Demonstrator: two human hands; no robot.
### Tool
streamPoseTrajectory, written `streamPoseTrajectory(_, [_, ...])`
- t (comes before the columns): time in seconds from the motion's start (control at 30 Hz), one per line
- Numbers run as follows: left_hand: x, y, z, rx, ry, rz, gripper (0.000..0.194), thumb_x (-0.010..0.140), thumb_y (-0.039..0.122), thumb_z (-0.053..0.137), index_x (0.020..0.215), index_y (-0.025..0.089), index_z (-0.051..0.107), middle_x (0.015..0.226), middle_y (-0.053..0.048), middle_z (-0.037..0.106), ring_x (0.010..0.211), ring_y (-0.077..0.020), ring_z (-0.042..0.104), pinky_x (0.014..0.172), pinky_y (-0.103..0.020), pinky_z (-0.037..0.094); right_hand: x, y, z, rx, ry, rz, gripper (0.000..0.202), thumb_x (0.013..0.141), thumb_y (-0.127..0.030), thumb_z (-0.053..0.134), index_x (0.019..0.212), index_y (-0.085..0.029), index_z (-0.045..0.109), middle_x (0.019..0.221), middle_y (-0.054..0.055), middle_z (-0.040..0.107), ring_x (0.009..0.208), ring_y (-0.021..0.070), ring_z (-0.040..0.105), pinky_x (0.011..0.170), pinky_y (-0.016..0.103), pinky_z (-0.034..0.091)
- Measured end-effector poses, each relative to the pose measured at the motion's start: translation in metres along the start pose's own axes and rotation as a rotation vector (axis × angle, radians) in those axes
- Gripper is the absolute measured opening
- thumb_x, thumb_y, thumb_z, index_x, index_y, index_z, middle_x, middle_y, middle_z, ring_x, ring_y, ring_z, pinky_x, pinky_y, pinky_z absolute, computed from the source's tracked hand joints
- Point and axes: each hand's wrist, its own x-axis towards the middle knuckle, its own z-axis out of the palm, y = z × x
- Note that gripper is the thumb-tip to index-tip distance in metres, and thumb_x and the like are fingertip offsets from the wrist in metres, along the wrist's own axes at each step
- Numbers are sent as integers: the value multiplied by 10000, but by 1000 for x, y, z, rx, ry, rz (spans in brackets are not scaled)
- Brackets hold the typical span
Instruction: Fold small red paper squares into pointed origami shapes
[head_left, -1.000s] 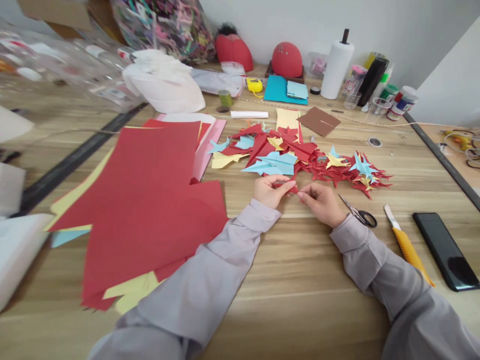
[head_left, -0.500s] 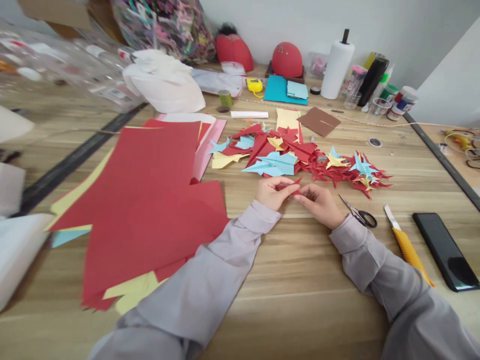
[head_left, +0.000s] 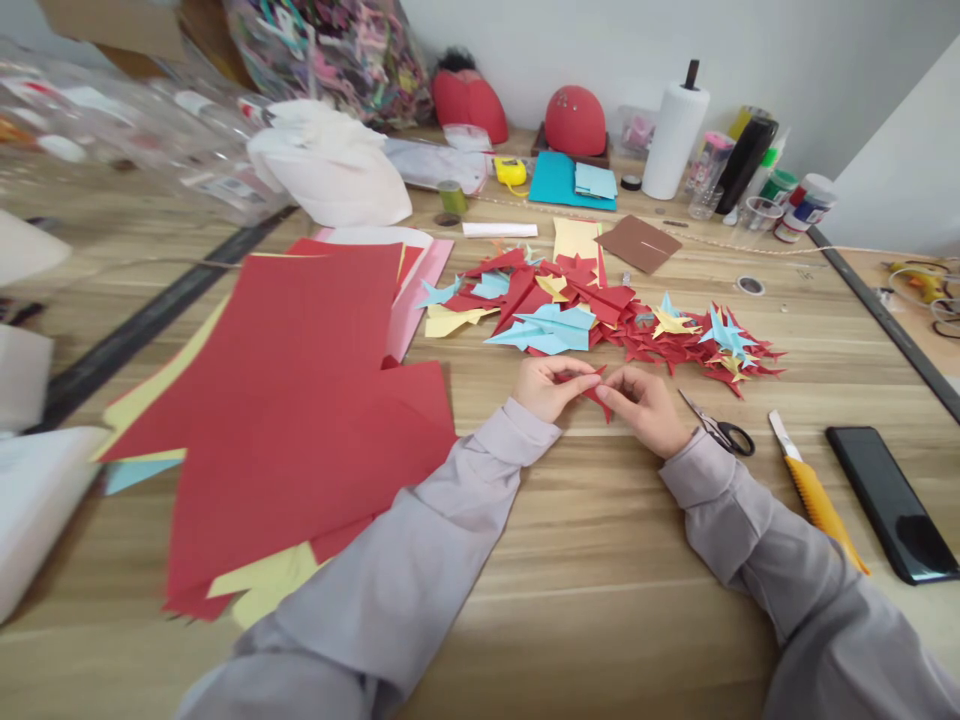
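Note:
Between my two hands is a small red paper star (head_left: 602, 396) with pointed tips, partly hidden by my fingers. My left hand (head_left: 551, 388) pinches it from the left. From the right, the thumb and fingers of my right hand (head_left: 643, 405) are closed on its edge. Just beyond my hands lies a heap of cut and folded paper, with a light-blue folded piece (head_left: 551, 328) on top. At its right end are many small red stars (head_left: 671, 345), with a few blue and yellow ones among them.
Scissors (head_left: 721, 425), a yellow-handled knife (head_left: 814, 495) and a phone (head_left: 892, 500) lie to the right. Large red paper sheets (head_left: 300, 400) cover the left side. Along the back stand a white roll (head_left: 675, 140), bottles (head_left: 806, 207) and a yellow tape measure (head_left: 510, 172).
The red star has turned in my fingers, so a point now sticks out downward between my hands. Both hands have shifted only slightly.

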Motion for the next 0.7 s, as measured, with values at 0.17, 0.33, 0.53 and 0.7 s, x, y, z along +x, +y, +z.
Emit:
streamPoseTrajectory(0.17, [-2,6,0,53,-52,2,165,522,292,755,597,161,690,549,-26,649,488,-126,552,497,-247,454,2,5,0,88,92,-64,280,696,-442,649,768,-182,571,694,17,591,607,127,519,549,258,419])
streamPoseTrajectory(0.33, [-3,5,0,79,-77,20,144,546,280,745,603,159,693,546,-27,647,480,-120,540,482,-239,439,2,7,0,83,101,-90,256,713,-415,643,683,-180,545,628,-5,535,564,111,469,531,256,390])
streamPoseTrajectory(0.53, [-2,3,0,58,-115,-8,137,538,261,742,600,150,692,535,-28,642,479,-119,536,484,-238,424,2,5,0,93,65,-88,234,728,-390,635,697,-180,536,627,-11,525,555,109,467,533,256,385])
streamPoseTrajectory(0.7, [-1,3,-2,63,-172,19,115,546,253,736,594,158,692,559,-32,663,528,-139,576,547,-256,464,2,5,-2,80,41,-93,277,731,-417,624,626,-183,519,591,-18,523,567,112,476,560,259,399])
